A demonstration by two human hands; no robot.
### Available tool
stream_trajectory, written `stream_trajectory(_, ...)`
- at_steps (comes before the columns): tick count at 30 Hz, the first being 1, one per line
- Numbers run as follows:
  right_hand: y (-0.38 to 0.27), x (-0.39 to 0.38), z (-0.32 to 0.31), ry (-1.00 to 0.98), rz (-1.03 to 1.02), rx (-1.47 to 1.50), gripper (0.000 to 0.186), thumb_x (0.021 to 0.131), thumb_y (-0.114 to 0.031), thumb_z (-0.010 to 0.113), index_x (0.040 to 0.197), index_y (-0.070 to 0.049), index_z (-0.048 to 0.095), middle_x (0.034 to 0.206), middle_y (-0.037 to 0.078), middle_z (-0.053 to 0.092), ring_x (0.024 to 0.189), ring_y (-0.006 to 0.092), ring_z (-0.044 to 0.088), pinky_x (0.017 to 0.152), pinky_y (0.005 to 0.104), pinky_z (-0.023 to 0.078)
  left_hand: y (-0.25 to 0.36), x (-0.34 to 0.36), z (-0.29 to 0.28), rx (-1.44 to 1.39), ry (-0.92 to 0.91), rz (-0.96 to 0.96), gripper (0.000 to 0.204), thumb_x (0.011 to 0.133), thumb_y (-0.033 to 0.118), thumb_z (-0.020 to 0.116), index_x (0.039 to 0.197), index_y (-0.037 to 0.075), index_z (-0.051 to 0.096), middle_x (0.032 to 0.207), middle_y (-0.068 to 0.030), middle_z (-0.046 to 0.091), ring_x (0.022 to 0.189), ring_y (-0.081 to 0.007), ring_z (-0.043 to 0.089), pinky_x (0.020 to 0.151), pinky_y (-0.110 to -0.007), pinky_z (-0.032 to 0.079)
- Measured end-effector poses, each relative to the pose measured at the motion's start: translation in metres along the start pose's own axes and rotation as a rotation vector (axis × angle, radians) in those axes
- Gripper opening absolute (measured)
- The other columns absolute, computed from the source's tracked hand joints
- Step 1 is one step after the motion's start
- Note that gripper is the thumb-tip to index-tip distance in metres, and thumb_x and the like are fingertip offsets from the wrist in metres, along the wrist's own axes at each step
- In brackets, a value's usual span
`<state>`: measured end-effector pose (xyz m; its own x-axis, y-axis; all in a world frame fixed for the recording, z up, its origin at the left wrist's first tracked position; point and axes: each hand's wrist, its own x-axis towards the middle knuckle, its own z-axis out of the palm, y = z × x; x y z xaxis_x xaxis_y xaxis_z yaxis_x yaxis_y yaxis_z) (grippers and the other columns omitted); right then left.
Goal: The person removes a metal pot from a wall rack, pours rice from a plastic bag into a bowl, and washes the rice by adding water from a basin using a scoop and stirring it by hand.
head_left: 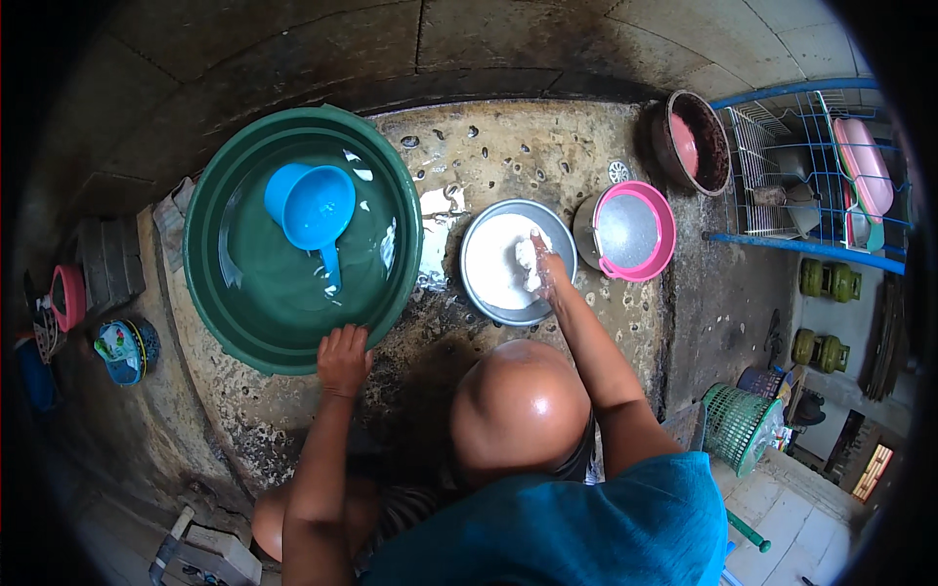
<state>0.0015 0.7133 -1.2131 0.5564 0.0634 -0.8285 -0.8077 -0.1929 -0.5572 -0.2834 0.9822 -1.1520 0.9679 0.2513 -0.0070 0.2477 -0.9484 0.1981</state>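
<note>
Through the head camera I'm seeing the right hand (553,274) reaching into the grey bowl (520,317), its fingers coated in white clumps; I'm not able to tell whether it is closing on any of the white stuff (496,266) that is filling much of the bowl. The bowl is sitting on the rough floor (547,146), just ahead of the bent knee (520,410). The left hand (344,361) is resting with its fingers over the near rim of the green tub (202,244), though I'm not making out whether it is really gripping. Inside the tub, a blue dipper (313,200) is lying in the water (278,313), its handle pointing back toward the person. To the right of the bowl, a pink-rimmed container (666,234) is standing near a brown pot (718,151), and a blue rack (816,241) is holding dishes beyond them.
</note>
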Motion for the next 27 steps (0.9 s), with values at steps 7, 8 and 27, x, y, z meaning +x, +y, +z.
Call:
stream_trajectory(7, -0.007, -0.003, -0.017, 0.160, -0.186, -0.063, 0.049, 0.082, -0.053, 0.057, 0.075, -0.004, 0.059, 0.055, 0.001, 0.050, 0.040, 0.0109, 0.045, 0.036, 0.0266, 0.035, 0.004, 0.004, -0.001, -0.013, 0.019, 0.013, 0.044, 0.051, 0.017, 0.075, 0.089, 0.012, 0.054, 0.084, -0.0019, 0.052, 0.081, -0.0199, 0.052, 0.068, -0.035, 0.042)
stream_trajectory(8, -0.013, -0.012, -0.016, 0.088, -0.176, -0.051, 0.045, 0.083, -0.051, 0.057, 0.076, -0.007, 0.059, 0.055, -0.001, 0.048, 0.041, 0.0106, 0.044, 0.036, 0.0269, 0.034, 0.003, 0.004, -0.002, -0.008, 0.011, 0.010, 0.043, 0.051, 0.017, 0.075, 0.089, 0.012, 0.054, 0.085, -0.0020, 0.052, 0.081, -0.0200, 0.052, 0.068, -0.035, 0.042)
stream_trajectory(27, 0.019, -0.008, 0.007, 0.214, -0.691, -1.224, 0.051, 0.082, -0.042, 0.057, 0.123, -0.013, 0.048, 0.130, 0.021, 0.040, 0.103, 0.0379, 0.054, 0.083, 0.0498, 0.042, 0.007, 0.002, -0.002, -0.030, 0.039, -0.003, 0.038, 0.052, 0.012, 0.070, 0.086, 0.011, 0.054, 0.081, -0.0055, 0.051, 0.078, -0.0247, 0.052, 0.066, -0.037, 0.041)
